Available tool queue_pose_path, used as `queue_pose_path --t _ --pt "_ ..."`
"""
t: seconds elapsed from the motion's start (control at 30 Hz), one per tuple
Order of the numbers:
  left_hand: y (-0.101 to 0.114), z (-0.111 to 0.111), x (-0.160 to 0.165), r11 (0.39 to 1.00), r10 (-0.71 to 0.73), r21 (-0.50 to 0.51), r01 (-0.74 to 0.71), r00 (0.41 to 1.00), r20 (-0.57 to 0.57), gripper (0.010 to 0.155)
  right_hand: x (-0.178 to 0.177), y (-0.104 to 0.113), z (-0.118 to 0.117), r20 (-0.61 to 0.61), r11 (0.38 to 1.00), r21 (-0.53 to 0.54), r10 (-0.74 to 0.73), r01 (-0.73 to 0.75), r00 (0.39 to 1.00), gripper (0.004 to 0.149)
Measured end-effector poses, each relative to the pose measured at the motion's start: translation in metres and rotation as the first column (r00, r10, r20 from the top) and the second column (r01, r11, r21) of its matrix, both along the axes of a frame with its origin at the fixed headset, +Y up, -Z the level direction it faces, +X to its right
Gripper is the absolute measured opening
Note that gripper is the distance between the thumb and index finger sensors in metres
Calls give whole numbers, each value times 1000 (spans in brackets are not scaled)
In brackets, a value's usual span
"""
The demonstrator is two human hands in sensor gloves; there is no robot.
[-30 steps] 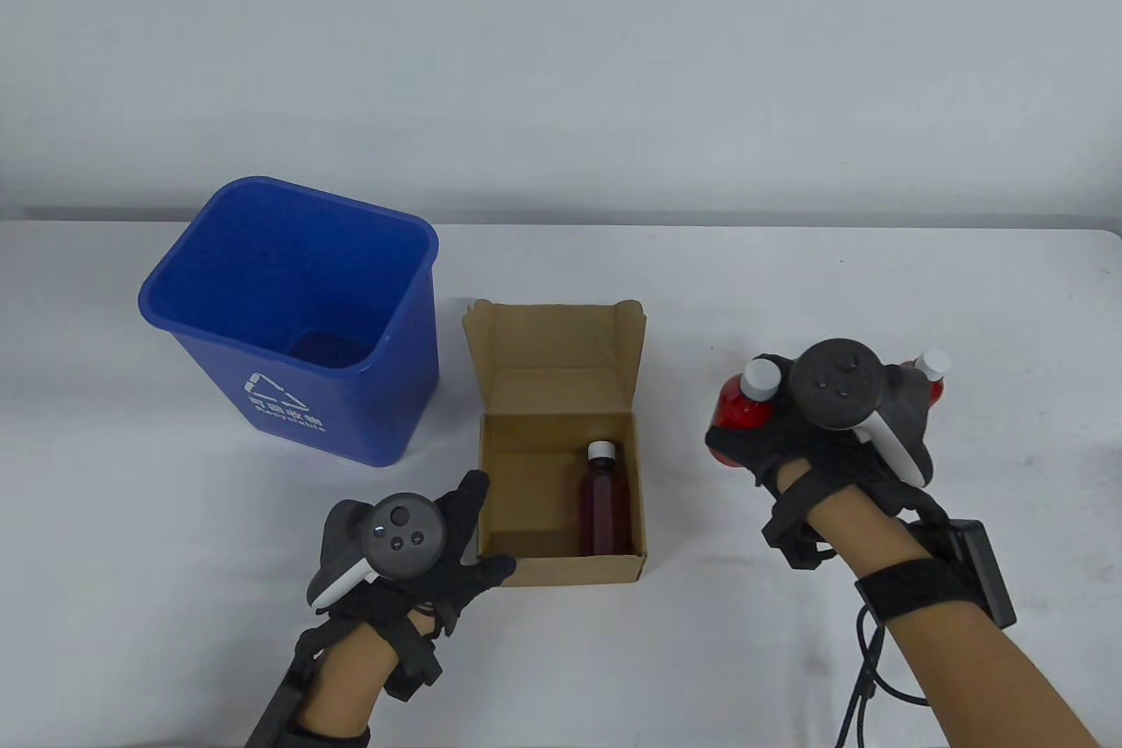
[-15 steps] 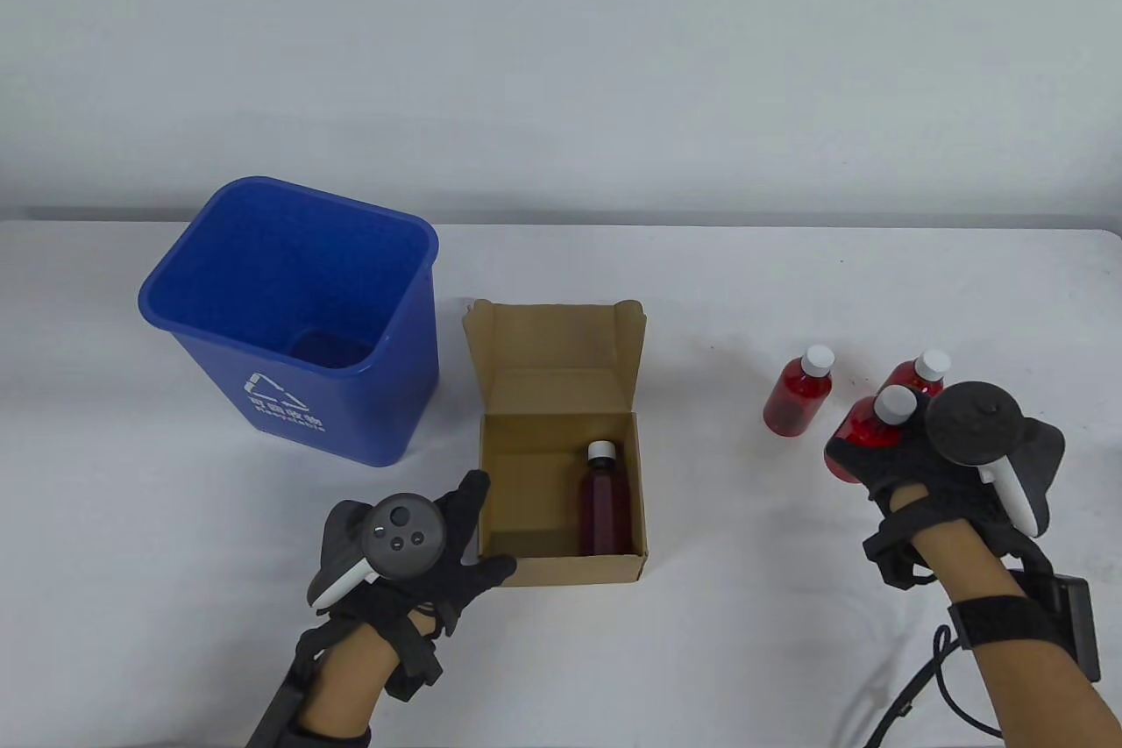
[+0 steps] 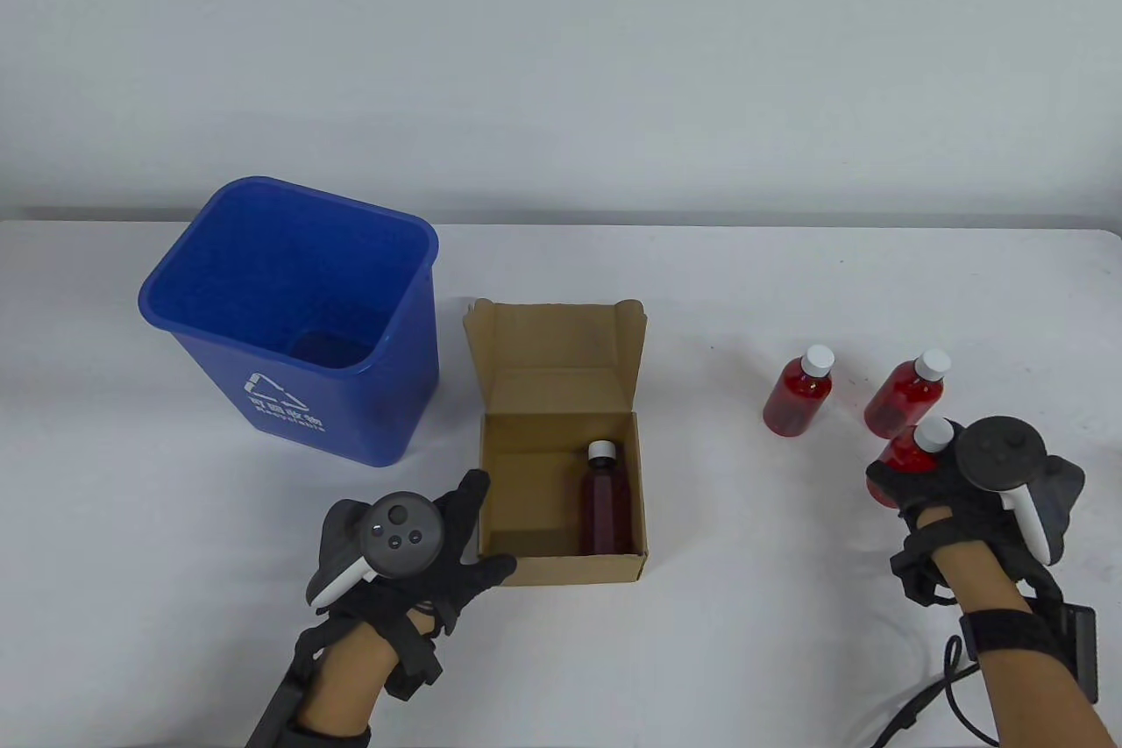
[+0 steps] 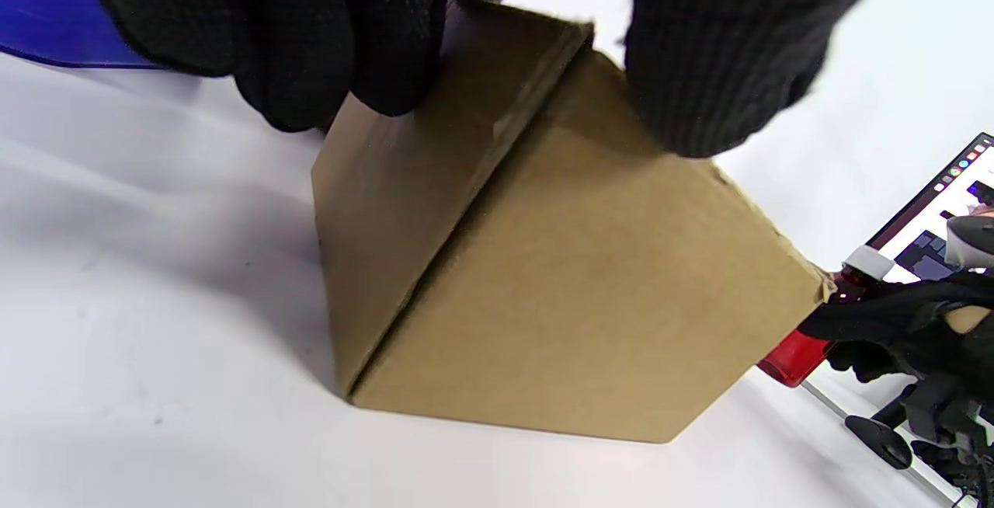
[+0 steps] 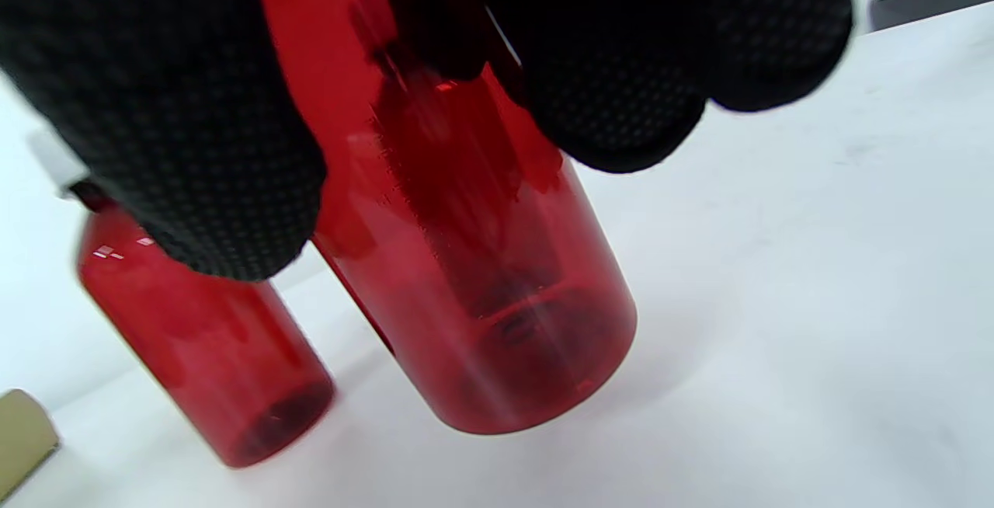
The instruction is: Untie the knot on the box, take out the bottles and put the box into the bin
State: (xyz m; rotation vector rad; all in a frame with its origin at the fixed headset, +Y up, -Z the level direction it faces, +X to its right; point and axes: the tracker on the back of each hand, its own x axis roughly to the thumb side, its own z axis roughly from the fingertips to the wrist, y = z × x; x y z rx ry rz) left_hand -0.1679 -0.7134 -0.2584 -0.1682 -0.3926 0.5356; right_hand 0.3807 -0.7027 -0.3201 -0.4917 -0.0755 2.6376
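Note:
The brown cardboard box (image 3: 526, 568) sits open at mid-table, lid flap standing up at the back. One dark red bottle (image 3: 607, 504) lies inside along its right wall. My left hand (image 3: 480, 530) grips the box's near left corner, fingers on the left wall (image 4: 388, 205) and thumb on the front wall. My right hand (image 3: 903, 478) grips a red white-capped bottle (image 5: 474, 314), tilted with its base just at the table. Two more red bottles (image 3: 798, 395) (image 3: 906, 397) stand behind it. The blue bin (image 3: 289, 318) stands left of the box.
White table edge (image 3: 561, 224) runs along the back under a plain wall. A lit screen (image 4: 943, 213) shows at the right of the left wrist view. Cables (image 3: 929, 695) trail from my right wrist.
My right hand carried its bottle to the right and toward me, uncovering the two standing bottles, and lowered it in front of them. The left hand and box stayed put.

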Motion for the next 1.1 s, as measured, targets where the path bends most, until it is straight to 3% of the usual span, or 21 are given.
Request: queue_pose_path --t 0.2,0.27,0.6,0.83,1.1 --pt "0 0 0 1000 0 0 0 1000 0 95 10 -26 3 43 1000 3 -5 4 999 80" --pt "0 0 0 1000 0 0 0 1000 0 95 13 -30 5 62 997 48 -55 52 997 81" --pt "0 0 0 1000 3 -2 -3 1000 -2 95 19 -32 3 73 992 -7 -122 123 990 84" --pt "0 0 0 1000 0 -2 0 1000 0 95 24 -8 10 63 991 19 -132 131 989 91" --pt "0 0 0 1000 -3 -1 3 1000 -1 95 26 42 23 34 988 90 -131 127 991 91"
